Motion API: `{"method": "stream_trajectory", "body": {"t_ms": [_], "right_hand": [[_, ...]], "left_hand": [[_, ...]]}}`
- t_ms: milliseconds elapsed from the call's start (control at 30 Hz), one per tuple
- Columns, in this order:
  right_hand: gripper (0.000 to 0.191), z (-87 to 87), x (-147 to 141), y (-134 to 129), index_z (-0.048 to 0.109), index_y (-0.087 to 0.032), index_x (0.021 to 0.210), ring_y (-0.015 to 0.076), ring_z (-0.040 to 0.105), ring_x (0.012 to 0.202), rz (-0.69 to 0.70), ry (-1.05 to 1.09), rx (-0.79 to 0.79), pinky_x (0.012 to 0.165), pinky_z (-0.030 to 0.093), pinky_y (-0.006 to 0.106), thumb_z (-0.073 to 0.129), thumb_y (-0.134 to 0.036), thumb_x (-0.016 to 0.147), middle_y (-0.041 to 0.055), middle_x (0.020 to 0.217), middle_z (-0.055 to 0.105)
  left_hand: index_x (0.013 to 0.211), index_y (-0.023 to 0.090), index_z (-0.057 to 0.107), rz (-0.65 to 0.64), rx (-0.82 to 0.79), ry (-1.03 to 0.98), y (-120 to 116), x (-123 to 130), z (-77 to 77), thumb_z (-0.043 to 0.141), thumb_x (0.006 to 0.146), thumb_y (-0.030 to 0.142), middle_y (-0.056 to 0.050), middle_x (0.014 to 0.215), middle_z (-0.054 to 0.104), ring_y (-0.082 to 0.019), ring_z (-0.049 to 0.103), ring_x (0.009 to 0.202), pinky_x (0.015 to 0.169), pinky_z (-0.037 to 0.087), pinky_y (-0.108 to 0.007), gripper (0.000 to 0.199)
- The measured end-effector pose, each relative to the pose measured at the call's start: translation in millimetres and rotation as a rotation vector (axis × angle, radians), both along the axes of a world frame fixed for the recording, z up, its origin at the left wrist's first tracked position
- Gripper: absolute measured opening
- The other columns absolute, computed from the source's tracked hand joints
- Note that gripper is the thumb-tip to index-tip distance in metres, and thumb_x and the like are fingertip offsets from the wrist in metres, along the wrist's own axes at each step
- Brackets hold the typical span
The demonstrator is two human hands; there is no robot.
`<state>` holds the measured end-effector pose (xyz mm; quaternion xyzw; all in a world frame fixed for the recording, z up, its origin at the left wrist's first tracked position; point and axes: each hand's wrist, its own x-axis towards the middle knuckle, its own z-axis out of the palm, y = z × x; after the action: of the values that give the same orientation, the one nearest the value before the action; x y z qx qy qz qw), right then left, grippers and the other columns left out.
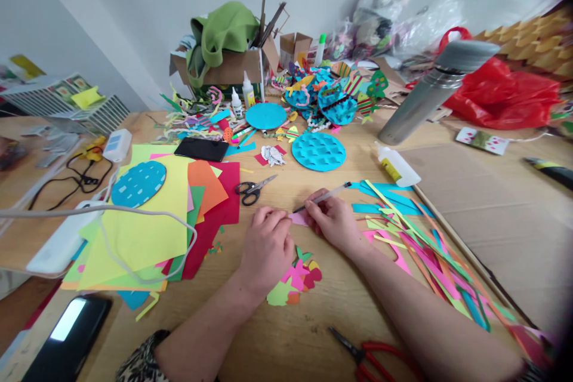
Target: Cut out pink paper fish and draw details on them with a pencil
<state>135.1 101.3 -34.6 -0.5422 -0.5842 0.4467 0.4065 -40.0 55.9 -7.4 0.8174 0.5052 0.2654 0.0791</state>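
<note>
My right hand is closed around a slim pen, its tip over a small pink paper piece on the wooden table. My left hand rests beside it, fingers bent together at the left edge of the pink piece; whether they pinch it is hard to tell. Just below lie small cut paper shapes in pink, green, red and orange. Black-handled scissors lie partly open beyond my left hand. A blue paper disc with raised flaps sits farther back.
Colored sheets and a cable are at the left. Paper strips and a glue bottle lie right, near cardboard. A steel flask stands behind. Red-handled scissors lie at the front edge; a phone is back left.
</note>
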Motion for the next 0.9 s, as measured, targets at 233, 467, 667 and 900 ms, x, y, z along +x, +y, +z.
{"method": "stream_trajectory", "body": {"t_ms": [233,467,667,900], "right_hand": [[0.031,-0.9,-0.6,-0.7,0.052,-0.022,0.082,0.0116,0.047,0.039,0.012,0.041,-0.015,0.037,0.033,0.023,0.056,-0.051,0.091,-0.0031,0.052,0.055],[0.031,-2.0,0.4,-1.2,0.053,-0.021,0.081,0.0119,0.048,0.039,0.02,0.021,0.001,0.037,0.034,0.022,0.055,-0.05,0.092,-0.0031,0.051,0.055],[0.029,-1.2,0.3,-0.5,0.053,-0.021,0.082,0.0118,0.048,0.039,0.024,0.006,0.011,0.037,0.034,0.022,0.055,-0.048,0.093,-0.0031,0.052,0.056],[0.029,-2.8,1.3,-0.7,0.053,-0.021,0.082,0.0119,0.049,0.04,0.025,-0.008,0.016,0.038,0.034,0.022,0.054,-0.047,0.093,-0.0032,0.052,0.055]], "left_hand": [[0.107,0.009,0.071,-0.052,0.01,0.047,-0.6,1.2,-6.1,0.051,0.077,-0.001,-0.009,0.111,0.071,-0.029,0.049,0.108,0.099,0.049,-0.045,0.037],[0.108,0.008,0.07,-0.068,0.038,0.076,-0.5,1.8,-8.8,0.052,0.074,-0.002,-0.01,0.111,0.071,-0.029,0.049,0.106,0.096,0.051,-0.047,0.04],[0.111,0.01,0.069,-0.069,-0.008,0.114,-1.3,2.4,-6.1,0.053,0.074,-0.002,-0.01,0.113,0.07,-0.029,0.05,0.107,0.097,0.05,-0.047,0.041],[0.109,0.009,0.069,-0.067,-0.008,0.125,-1.5,2.1,-6.7,0.051,0.074,-0.002,-0.01,0.116,0.069,-0.03,0.049,0.109,0.097,0.05,-0.047,0.041]]}}
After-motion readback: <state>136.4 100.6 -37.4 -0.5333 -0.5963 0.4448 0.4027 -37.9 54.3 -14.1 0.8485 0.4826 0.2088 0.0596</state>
